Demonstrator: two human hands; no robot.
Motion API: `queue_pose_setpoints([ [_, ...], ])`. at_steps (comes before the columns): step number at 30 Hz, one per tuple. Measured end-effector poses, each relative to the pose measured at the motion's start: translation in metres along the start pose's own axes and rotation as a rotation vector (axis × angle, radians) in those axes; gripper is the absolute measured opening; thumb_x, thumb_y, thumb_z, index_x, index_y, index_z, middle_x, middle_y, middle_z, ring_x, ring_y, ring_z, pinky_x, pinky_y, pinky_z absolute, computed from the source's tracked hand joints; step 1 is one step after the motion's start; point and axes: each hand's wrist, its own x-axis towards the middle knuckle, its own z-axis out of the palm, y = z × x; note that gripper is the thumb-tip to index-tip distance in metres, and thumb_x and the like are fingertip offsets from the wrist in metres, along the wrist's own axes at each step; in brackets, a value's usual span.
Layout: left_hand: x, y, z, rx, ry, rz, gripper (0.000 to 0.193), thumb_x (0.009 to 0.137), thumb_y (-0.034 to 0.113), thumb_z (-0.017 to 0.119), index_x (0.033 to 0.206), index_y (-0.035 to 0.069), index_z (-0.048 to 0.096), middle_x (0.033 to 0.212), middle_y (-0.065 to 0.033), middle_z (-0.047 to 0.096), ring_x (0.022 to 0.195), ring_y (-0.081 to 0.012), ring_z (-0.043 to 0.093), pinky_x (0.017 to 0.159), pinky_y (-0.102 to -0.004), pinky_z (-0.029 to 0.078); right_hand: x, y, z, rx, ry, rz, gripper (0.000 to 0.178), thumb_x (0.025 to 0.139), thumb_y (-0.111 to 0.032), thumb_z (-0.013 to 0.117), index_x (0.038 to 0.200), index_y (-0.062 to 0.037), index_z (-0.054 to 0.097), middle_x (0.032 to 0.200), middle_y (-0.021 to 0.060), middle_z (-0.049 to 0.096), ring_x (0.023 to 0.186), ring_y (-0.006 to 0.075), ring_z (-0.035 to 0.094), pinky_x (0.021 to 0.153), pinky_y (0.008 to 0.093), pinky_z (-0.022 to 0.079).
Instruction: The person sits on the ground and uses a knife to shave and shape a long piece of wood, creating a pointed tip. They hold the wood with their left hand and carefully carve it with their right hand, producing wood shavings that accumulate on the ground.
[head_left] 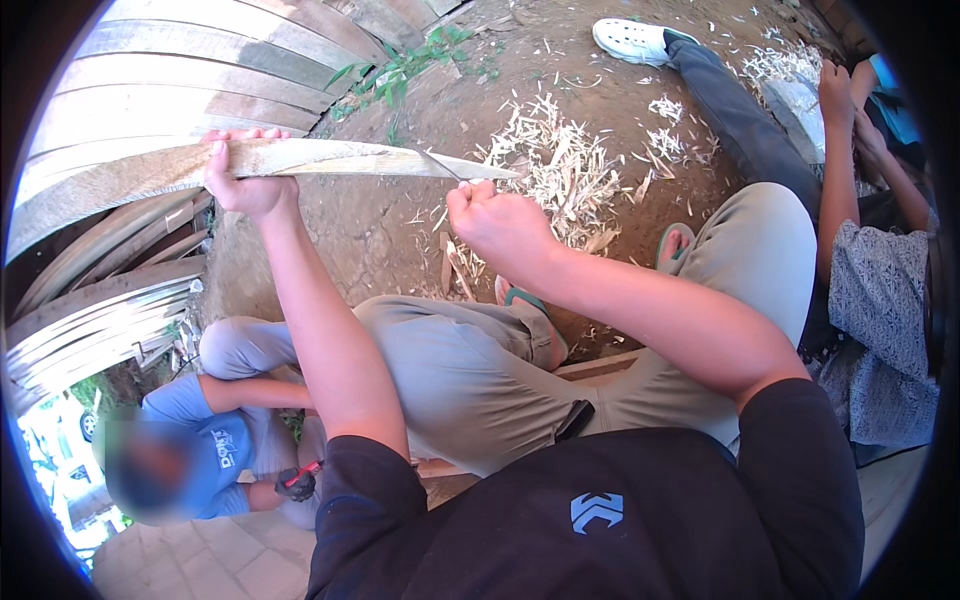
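A long pale wooden strip (330, 156) runs from the left rim toward the middle and tapers to a point. My left hand (245, 180) is closed around it, with fingers over the far edge and the thumb on the near side. My right hand (500, 222) makes a fist close to the pointed end. From this fist a thin dark knife blade (438, 165) slants up and left, lying across the strip near its tip. The knife's handle is hidden in my fingers.
Pale wood shavings (570, 170) cover the dirt ground beyond my right hand. Curved wooden strips (90, 320) are stacked at left, below a plank wall (200, 60). One person (215, 450) sits at lower left holding something red; another (880, 300) sits close at right, near an outstretched leg (740, 120).
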Motion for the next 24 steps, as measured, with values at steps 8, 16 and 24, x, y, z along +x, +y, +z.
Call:
queue_pose_setpoints([
  [8, 0.009, -0.006, -0.003, 0.020, 0.036, -0.035, 0.025, 0.084, 0.039, 0.058, 0.096, 0.017, 0.057, 0.082, -0.0090, 0.058, 0.074, -0.0275, 0.058, 0.069, -0.0442, 0.049, 0.005, 0.002, 0.007, -0.015, 0.023, 0.007, 0.015, 0.088, -0.006, 0.064, 0.102, 0.0004, 0.064, 0.072, 0.0090, 0.065, 0.055, 0.0156, 0.068, 0.040, 0.0282, 0.051],
  [16, 0.011, -0.008, -0.016, -0.062, -0.018, -0.040, 0.026, 0.086, 0.037, 0.058, 0.101, 0.016, 0.057, 0.082, -0.0100, 0.058, 0.073, -0.0256, 0.059, 0.069, -0.0427, 0.051, 0.031, -0.006, -0.002, 0.273, -0.101, 0.078, 0.018, 0.077, -0.002, 0.070, 0.094, 0.0011, 0.065, 0.079, 0.0122, 0.073, 0.077, 0.0251, 0.075, 0.060, 0.0338, 0.061],
  [24, 0.008, -0.007, -0.007, -0.146, -0.188, -0.013, 0.028, 0.086, 0.034, 0.058, 0.107, 0.017, 0.054, 0.082, -0.0086, 0.058, 0.070, -0.0246, 0.060, 0.065, -0.0408, 0.053, 0.042, 0.024, 0.035, 0.371, -0.366, 0.192, 0.021, 0.084, -0.006, 0.072, 0.104, 0.0004, 0.069, 0.094, 0.0163, 0.075, 0.092, 0.0249, 0.077, 0.070, 0.0350, 0.063],
])
